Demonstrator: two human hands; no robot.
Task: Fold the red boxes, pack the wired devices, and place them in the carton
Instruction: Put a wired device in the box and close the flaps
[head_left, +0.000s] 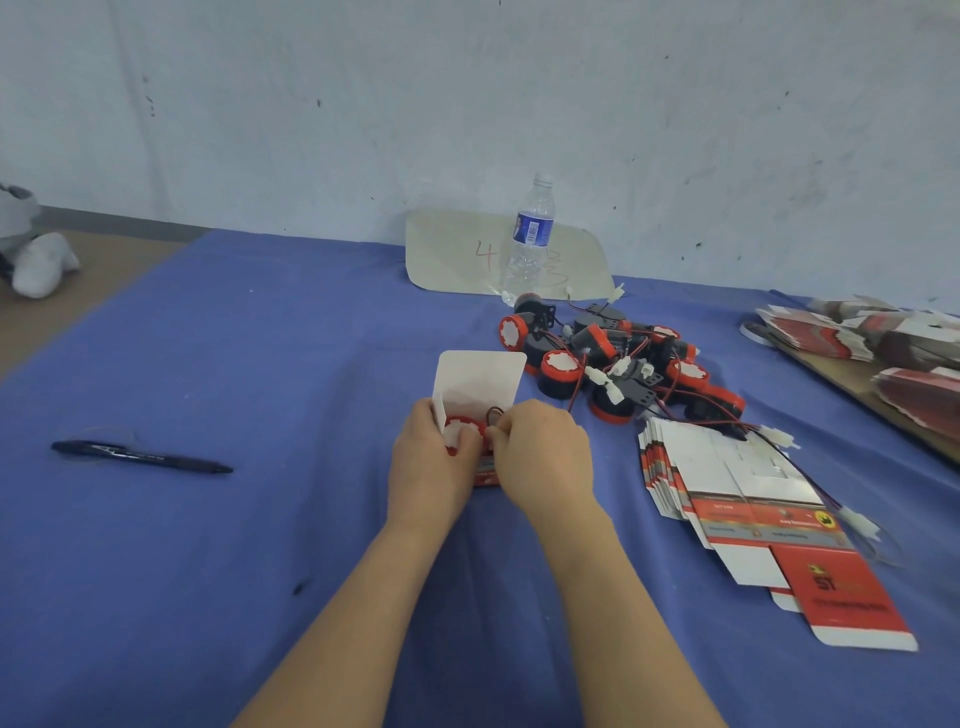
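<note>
Fingers (467, 441) of the left hand (431, 460) curl round the left side of a red box (478, 382), which stands on the blue cloth (260, 364) with its white flap raised. A wired device (457, 431) sits in the box's mouth, red-and-white face up. The right hand (545, 452) has its fingers bent tight onto the device, a loop of wire showing just above them. Behind lies a pile of wired devices (613, 364); to the right, a stack of flat red boxes (727, 483). A pen (140, 456) lies well to the left, and a water bottle (530, 244) stands by the wall.
</note>
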